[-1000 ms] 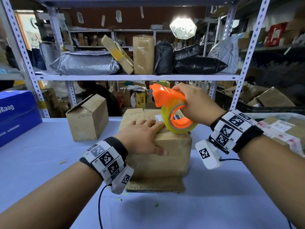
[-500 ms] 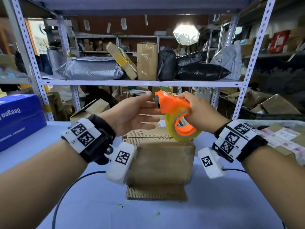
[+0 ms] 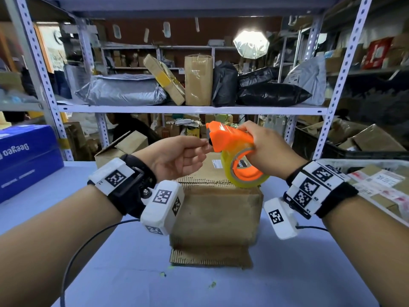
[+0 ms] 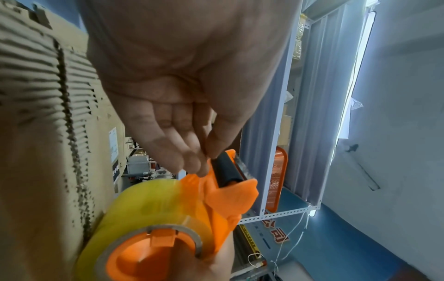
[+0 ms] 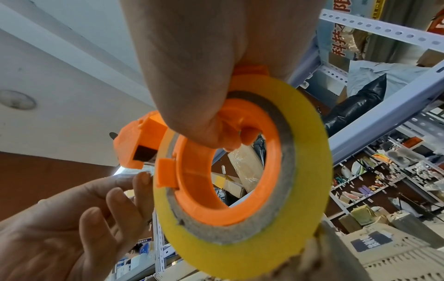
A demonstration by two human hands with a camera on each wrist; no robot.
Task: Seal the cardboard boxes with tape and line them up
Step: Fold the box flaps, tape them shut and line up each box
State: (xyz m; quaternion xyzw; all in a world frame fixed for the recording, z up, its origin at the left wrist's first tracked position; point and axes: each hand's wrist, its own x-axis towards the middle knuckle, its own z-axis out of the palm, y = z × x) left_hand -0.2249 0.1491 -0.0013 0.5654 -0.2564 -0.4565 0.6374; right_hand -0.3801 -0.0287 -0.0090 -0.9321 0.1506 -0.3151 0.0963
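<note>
A worn cardboard box (image 3: 217, 209) stands mid-table with its top flaps down. Just above its far edge my right hand (image 3: 254, 142) grips an orange tape dispenser (image 3: 230, 138) that carries a yellow tape roll (image 3: 245, 180). In the right wrist view its fingers (image 5: 216, 123) curl through the roll's (image 5: 310, 171) orange core. My left hand (image 3: 202, 145) is palm up, and thumb and forefinger pinch the clear tape end at the dispenser's mouth. The left wrist view shows those fingertips (image 4: 204, 161) at the dispenser's (image 4: 230, 192) black roller, with the box (image 4: 36, 133) alongside.
A smaller box (image 3: 124, 147) with a raised flap stands at the back left. A blue carton (image 3: 24, 160) lies at the left edge, and a bin of parcels (image 3: 376, 185) at the right. A metal rack (image 3: 190, 108) runs behind. A cardboard sheet (image 3: 210, 255) lies under the box.
My left hand has lifted off the box top, turned palm up and taken the tape end at the dispenser's mouth. The right hand has raised the dispenser a little.
</note>
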